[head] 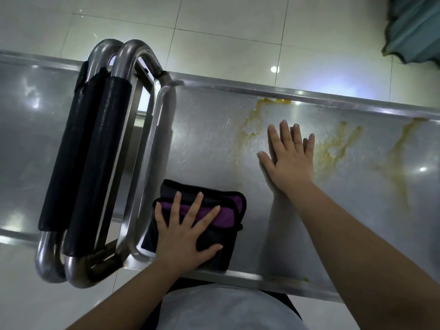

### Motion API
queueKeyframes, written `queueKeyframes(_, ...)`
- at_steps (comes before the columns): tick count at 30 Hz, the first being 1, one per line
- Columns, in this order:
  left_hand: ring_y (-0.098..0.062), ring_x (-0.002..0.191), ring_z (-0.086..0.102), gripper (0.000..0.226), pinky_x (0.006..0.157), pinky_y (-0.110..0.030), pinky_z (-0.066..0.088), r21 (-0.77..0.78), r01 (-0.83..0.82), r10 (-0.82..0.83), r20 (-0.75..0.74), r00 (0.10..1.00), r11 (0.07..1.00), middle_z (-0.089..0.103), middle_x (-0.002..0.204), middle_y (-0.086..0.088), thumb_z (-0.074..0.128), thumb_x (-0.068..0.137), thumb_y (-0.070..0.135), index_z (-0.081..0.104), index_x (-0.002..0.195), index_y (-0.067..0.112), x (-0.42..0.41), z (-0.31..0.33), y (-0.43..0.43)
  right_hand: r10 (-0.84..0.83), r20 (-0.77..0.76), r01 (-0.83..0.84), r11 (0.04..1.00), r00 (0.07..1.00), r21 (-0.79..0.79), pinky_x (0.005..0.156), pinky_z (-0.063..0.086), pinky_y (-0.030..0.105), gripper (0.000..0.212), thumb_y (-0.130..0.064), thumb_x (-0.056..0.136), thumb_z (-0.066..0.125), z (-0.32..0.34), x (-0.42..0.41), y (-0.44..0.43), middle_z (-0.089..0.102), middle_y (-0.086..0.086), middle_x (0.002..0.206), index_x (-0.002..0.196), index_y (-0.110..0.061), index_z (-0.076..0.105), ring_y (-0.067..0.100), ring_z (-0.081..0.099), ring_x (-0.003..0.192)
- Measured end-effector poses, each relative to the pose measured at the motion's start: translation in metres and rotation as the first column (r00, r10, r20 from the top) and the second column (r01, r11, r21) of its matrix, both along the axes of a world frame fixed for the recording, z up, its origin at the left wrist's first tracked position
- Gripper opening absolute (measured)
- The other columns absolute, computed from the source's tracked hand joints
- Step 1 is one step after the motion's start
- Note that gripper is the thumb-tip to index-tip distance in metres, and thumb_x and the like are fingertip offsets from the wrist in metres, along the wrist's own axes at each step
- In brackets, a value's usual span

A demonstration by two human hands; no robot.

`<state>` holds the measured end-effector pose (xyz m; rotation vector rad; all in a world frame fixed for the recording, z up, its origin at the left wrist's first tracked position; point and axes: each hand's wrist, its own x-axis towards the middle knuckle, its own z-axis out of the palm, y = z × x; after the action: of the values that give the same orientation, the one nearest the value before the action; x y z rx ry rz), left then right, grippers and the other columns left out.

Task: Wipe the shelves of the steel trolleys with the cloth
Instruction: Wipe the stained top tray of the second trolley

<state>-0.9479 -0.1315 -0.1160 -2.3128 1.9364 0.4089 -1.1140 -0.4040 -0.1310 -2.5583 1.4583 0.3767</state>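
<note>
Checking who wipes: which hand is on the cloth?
The left hand, fingers spread flat on the dark cloth; the right hand rests on the bare steel shelf.

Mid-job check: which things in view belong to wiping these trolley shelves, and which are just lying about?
Belongs to the job:
- cloth, pressed under the left hand
- right trolley's shelf with yellow smears
- right hand, flat on that shelf
- left trolley's shelf

Lying about:
- teal fabric
- padded handles

Trolleys: two shiny steel trolleys (23, 139), (209, 144) are standing.
Handles: two black-padded tubular handles (64, 158), (97, 163) are showing.
Cloths: one folded black-and-purple cloth (226, 210) is lying.
</note>
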Motion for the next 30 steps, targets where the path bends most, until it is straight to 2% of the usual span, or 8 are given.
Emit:
queueKeyframes(5,-0.044,0.147,0.010,0.083,0.108,-0.075,0.004,-0.053,0.010,-0.011,-0.014,1.000,0.999,0.016,0.163,0.002,0.034,0.077,0.086,0.024,0.150,0.048,-0.003,-0.001,-0.027,-0.010,0.065,0.012,1.000,0.998,-0.028,0.118,-0.014,0.049,0.067,-0.061,0.097,0.009,-0.005,0.000,0.005,-0.011,-0.001,0.164,0.156,-0.032,-0.007,0.024,-0.014,0.150)
queueKeyframes(10,-0.039,0.148,0.006,0.082,0.110,-0.071,-0.002,-0.122,-0.105,0.110,0.034,0.993,0.987,0.010,0.164,0.009,0.025,0.076,0.089,0.012,0.150,0.054,0.023,-0.009,-0.163,-0.013,0.124,0.016,1.000,0.992,-0.027,0.120,-0.008,0.049,0.065,-0.053,0.098,0.014,-0.007,-0.002,0.005,-0.004,0.001,0.165,0.157,-0.029,0.002,0.024,-0.009,0.151)
queueKeyframes(13,-0.036,0.149,-0.006,0.082,0.108,-0.068,-0.012,-0.071,-0.157,0.160,0.041,0.986,0.985,-0.002,0.164,0.012,0.011,0.073,0.092,-0.002,0.147,0.058,0.044,-0.015,-0.235,-0.022,0.138,0.027,0.999,0.990,-0.034,0.120,-0.007,0.048,0.064,-0.051,0.098,0.015,-0.009,-0.003,0.003,-0.002,0.000,0.165,0.157,-0.030,0.004,0.023,-0.007,0.151)
queueKeyframes(16,-0.037,0.149,-0.008,0.082,0.108,-0.069,-0.012,-0.031,-0.141,0.142,0.071,0.987,0.990,-0.006,0.164,0.012,0.005,0.073,0.092,-0.005,0.147,0.057,0.053,-0.019,-0.258,-0.022,0.137,0.027,0.999,0.990,-0.039,0.120,-0.007,0.049,0.063,-0.052,0.098,0.014,-0.011,-0.003,0.000,-0.002,-0.001,0.165,0.157,-0.031,0.001,0.023,-0.007,0.151)
queueKeyframes(19,-0.039,0.149,-0.001,0.081,0.110,-0.068,-0.008,-0.073,-0.114,0.118,0.063,0.991,0.991,0.003,0.165,0.008,0.009,0.078,0.090,0.002,0.150,0.054,0.044,-0.015,-0.221,-0.013,0.141,0.017,1.000,0.990,-0.026,0.120,-0.009,0.049,0.063,-0.052,0.099,0.015,-0.012,-0.004,0.001,-0.003,-0.001,0.165,0.157,-0.032,0.002,0.022,-0.008,0.151)
queueKeyframes(22,-0.041,0.148,0.004,0.082,0.110,-0.070,-0.003,-0.103,-0.089,0.093,0.031,0.995,0.991,0.007,0.165,0.006,0.020,0.080,0.087,0.011,0.152,0.049,0.021,-0.014,-0.141,-0.012,0.138,0.015,1.000,0.990,-0.017,0.119,-0.012,0.047,0.063,-0.054,0.098,0.013,-0.011,-0.004,0.001,-0.005,-0.002,0.165,0.157,-0.033,0.001,0.021,-0.011,0.150)
queueKeyframes(26,-0.044,0.148,0.005,0.086,0.108,-0.075,0.003,-0.044,-0.014,0.014,-0.005,1.000,0.999,0.010,0.165,0.001,0.031,0.078,0.087,0.018,0.153,0.046,-0.026,-0.011,-0.021,-0.011,0.132,0.014,1.000,0.991,-0.025,0.117,-0.016,0.046,0.064,-0.054,0.098,0.013,-0.012,-0.003,0.001,-0.006,-0.002,0.165,0.156,-0.034,-0.001,0.022,-0.012,0.150)
queueKeyframes(30,-0.044,0.147,0.008,0.084,0.106,-0.076,0.004,-0.021,0.010,-0.011,-0.023,1.000,1.000,0.014,0.164,0.002,0.032,0.078,0.087,0.021,0.151,0.048,-0.035,-0.007,-0.002,0.001,0.142,0.006,0.999,0.990,-0.045,0.118,-0.014,0.048,0.063,-0.053,0.099,0.014,-0.014,-0.003,0.010,-0.002,0.001,0.165,0.157,-0.031,0.001,0.025,-0.008,0.151)
